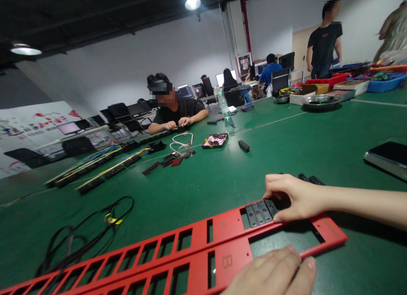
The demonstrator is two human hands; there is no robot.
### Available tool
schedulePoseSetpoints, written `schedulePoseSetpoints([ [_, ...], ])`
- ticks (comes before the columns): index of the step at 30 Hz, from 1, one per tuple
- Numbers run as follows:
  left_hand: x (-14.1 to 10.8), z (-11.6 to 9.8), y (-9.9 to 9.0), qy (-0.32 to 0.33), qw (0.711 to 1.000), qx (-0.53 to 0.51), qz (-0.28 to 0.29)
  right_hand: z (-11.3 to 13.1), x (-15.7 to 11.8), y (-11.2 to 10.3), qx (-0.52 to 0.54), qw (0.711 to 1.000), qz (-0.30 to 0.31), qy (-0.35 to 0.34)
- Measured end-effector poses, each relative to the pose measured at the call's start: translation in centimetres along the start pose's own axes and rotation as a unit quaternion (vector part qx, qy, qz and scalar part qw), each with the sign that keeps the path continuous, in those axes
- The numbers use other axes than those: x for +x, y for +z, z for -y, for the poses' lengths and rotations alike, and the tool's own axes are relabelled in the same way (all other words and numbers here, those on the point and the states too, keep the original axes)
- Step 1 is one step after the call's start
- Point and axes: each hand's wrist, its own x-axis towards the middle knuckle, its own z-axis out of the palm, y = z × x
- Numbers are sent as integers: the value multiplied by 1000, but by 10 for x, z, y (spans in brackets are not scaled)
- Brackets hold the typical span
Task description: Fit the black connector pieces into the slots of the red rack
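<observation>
Two long red slotted frames (229, 221), joined or lying side by side and marked with a letter B, run across the front of the green table. Several black plastic blocks (257, 213) sit in a row in the far frame's wide opening. At the right end of that row, my right hand (297, 197) pinches one black block (271, 207) between thumb and fingers. My left hand (275, 271) rests flat over the near frame, fingers stretched across its wide opening. More black blocks (311, 179) lie behind my right wrist, partly hidden.
A black cable (68, 233) loops at left. Wired black strips (104, 172), a small tray (215, 140), a lone black block (243, 146) and a bottle (223, 104) lie farther back. A co-worker (174, 108) works opposite. A dark-topped device (388, 157) sits at right.
</observation>
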Motion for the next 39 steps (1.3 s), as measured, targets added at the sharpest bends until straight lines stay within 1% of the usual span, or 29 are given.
schedulePoseSetpoints([
  [9,0,0,3,4,1000,-18,-11,-1,-1,-1,3,1000,16,1],
  [22,1,0,1,-1,999,-44,3,3,-1,-2,-3,1000,27,10],
  [32,3,-1,-1,-12,998,-53,-17,3,-3,-1,-10,999,32,19],
  [35,2,-2,-2,-14,999,-51,-12,4,-3,-1,-13,999,33,21],
  [39,2,-2,-5,-19,998,-53,14,5,-4,-2,-18,999,34,17],
])
